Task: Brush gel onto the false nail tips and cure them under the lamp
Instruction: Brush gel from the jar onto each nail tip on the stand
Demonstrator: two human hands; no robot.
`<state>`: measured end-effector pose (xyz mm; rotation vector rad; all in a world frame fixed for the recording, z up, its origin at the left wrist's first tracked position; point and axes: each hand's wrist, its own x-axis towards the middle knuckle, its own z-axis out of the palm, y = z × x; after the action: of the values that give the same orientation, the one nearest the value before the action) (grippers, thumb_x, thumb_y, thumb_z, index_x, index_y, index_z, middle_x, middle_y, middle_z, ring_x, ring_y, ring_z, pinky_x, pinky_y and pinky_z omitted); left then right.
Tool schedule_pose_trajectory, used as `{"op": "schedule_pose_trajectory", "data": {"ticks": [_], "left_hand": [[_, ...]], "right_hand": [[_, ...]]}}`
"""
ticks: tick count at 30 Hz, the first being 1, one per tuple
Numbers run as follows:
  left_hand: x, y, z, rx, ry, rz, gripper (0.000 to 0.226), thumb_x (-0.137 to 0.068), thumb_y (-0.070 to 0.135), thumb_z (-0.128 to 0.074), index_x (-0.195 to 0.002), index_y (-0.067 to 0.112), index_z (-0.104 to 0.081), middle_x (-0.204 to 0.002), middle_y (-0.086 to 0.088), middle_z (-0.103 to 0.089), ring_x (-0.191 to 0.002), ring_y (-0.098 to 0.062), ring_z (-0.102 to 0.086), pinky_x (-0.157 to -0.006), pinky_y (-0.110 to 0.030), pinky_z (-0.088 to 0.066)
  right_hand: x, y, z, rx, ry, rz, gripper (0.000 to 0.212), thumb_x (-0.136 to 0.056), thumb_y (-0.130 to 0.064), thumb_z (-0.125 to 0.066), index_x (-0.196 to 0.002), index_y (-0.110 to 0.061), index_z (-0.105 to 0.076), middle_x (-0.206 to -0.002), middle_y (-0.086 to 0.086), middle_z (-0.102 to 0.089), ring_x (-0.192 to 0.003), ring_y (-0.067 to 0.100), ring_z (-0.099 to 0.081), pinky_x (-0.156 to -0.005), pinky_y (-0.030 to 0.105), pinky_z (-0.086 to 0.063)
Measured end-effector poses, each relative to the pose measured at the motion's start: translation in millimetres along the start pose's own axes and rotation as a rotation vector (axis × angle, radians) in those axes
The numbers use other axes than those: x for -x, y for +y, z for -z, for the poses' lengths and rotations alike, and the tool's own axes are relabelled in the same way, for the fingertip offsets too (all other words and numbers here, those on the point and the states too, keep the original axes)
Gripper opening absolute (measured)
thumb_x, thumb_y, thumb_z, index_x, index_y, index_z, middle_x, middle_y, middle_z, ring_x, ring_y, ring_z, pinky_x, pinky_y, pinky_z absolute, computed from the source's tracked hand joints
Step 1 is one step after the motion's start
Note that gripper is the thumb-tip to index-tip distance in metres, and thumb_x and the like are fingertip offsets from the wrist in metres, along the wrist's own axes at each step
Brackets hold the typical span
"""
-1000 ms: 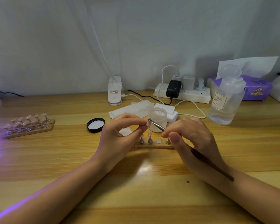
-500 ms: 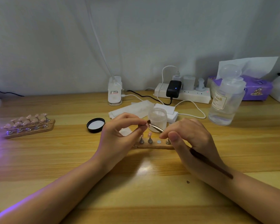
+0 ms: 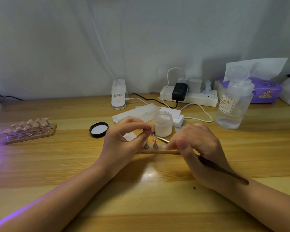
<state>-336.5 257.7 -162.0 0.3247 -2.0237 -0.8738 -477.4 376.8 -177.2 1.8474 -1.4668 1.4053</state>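
My left hand pinches a small nail tip on its stand between thumb and forefinger, just above a short wooden holder strip. Two metal stands with pale tips stay on that strip. My right hand grips a dark-handled gel brush; its metal ferrule points left and the bristles touch the pinched tip. An open gel jar stands right behind the hands, its black lid lying to the left.
A wooden rack with several pink tips sits at the left in violet light from beyond the left edge. Behind are a white lamp base, a power strip, wipes, a clear bottle and a purple tissue box.
The brush head dropped from in front of the jar down to the pinched tip, and my right hand lowered slightly toward the strip. My left hand stayed in place.
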Motion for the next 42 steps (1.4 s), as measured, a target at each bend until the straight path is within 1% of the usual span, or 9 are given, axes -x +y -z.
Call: {"op": "schedule_pose_trajectory", "data": {"ticks": [3, 9, 15, 21, 27, 30, 33, 38, 42], "left_hand": [[0.3, -0.1, 0.0, 0.003, -0.002, 0.004, 0.018, -0.075, 0.005, -0.068, -0.092, 0.009, -0.071, -0.085, -0.005, -0.067, -0.081, -0.009, -0.06, -0.074, -0.019, -0.048], [0.1, 1.4, -0.5, 0.01, 0.0, 0.008, 0.019, -0.074, 0.015, -0.065, -0.092, 0.013, -0.069, -0.085, -0.003, -0.067, -0.082, -0.008, -0.061, -0.075, -0.018, -0.048], [-0.2, -0.2, -0.8, 0.007, 0.005, 0.011, 0.017, -0.074, 0.01, -0.067, -0.091, 0.01, -0.071, -0.084, -0.004, -0.068, -0.08, -0.01, -0.061, -0.074, -0.02, -0.049], [-0.4, 0.0, -0.7, 0.018, -0.002, -0.001, 0.018, -0.074, 0.014, -0.066, -0.092, 0.013, -0.07, -0.085, -0.002, -0.067, -0.081, -0.008, -0.061, -0.074, -0.017, -0.048], [0.2, -2.2, -0.4, 0.01, 0.003, 0.006, 0.017, -0.075, 0.008, -0.069, -0.089, 0.016, -0.07, -0.083, 0.003, -0.067, -0.08, -0.006, -0.062, -0.074, -0.014, -0.046], [0.3, -1.9, -0.3, 0.015, 0.001, 0.011, 0.016, -0.075, 0.008, -0.069, -0.089, 0.015, -0.071, -0.082, 0.002, -0.067, -0.078, -0.006, -0.061, -0.073, -0.014, -0.045], [0.3, -0.6, -0.6, 0.016, 0.002, -0.004, 0.014, -0.075, 0.014, -0.068, -0.089, 0.016, -0.07, -0.081, 0.002, -0.067, -0.076, -0.006, -0.061, -0.071, -0.013, -0.045], [-0.3, -0.2, -0.8, 0.017, 0.002, 0.006, 0.018, -0.074, 0.017, -0.067, -0.091, 0.015, -0.07, -0.081, 0.002, -0.067, -0.077, -0.005, -0.061, -0.072, -0.012, -0.045], [0.2, -0.3, -0.8, 0.029, 0.002, 0.017, 0.015, -0.075, 0.014, -0.068, -0.09, 0.018, -0.07, -0.08, 0.005, -0.067, -0.076, -0.004, -0.061, -0.072, -0.012, -0.044]], "right_hand": [[1.1, 0.0, 1.1, -0.032, 0.027, -0.012, 0.06, -0.1, -0.036, -0.025, -0.067, -0.008, -0.067, -0.063, -0.002, -0.062, -0.063, 0.013, -0.056, -0.069, 0.039, -0.041], [-1.4, -0.2, -1.5, 0.041, 0.02, -0.045, 0.055, -0.098, -0.038, -0.027, -0.076, -0.009, -0.068, -0.07, -0.002, -0.064, -0.068, 0.013, -0.058, -0.069, 0.037, -0.041], [-0.1, -2.3, 0.7, -0.038, 0.005, 0.012, 0.063, -0.1, -0.036, -0.025, -0.064, -0.007, -0.066, -0.059, 0.001, -0.061, -0.059, 0.018, -0.057, -0.066, 0.042, -0.041], [-2.7, -1.4, -2.0, 0.037, 0.021, -0.05, 0.055, -0.098, -0.039, -0.027, -0.077, -0.009, -0.068, -0.071, -0.002, -0.064, -0.067, 0.013, -0.057, -0.068, 0.037, -0.041], [-0.1, -3.2, 0.9, -0.053, -0.015, -0.006, 0.062, -0.1, -0.037, -0.024, -0.066, -0.006, -0.066, -0.062, 0.002, -0.061, -0.061, 0.017, -0.057, -0.067, 0.039, -0.041], [-0.4, -3.4, 1.6, -0.032, 0.033, -0.053, 0.061, -0.099, -0.038, -0.023, -0.07, -0.007, -0.066, -0.065, 0.0, -0.061, -0.065, 0.013, -0.056, -0.069, 0.037, -0.041], [-1.8, -2.8, 0.1, -0.002, 0.01, -0.107, 0.056, -0.098, -0.042, -0.024, -0.078, -0.01, -0.066, -0.072, -0.007, -0.06, -0.069, 0.01, -0.055, -0.071, 0.035, -0.041], [-1.6, -5.2, 0.0, -0.035, -0.04, -0.014, 0.057, -0.099, -0.036, -0.026, -0.072, -0.006, -0.067, -0.067, 0.001, -0.063, -0.065, 0.016, -0.059, -0.067, 0.038, -0.041], [-1.3, -5.0, 2.2, -0.041, 0.014, -0.063, 0.059, -0.099, -0.037, -0.024, -0.073, -0.006, -0.066, -0.069, 0.0, -0.063, -0.069, 0.012, -0.057, -0.071, 0.035, -0.041]]}}
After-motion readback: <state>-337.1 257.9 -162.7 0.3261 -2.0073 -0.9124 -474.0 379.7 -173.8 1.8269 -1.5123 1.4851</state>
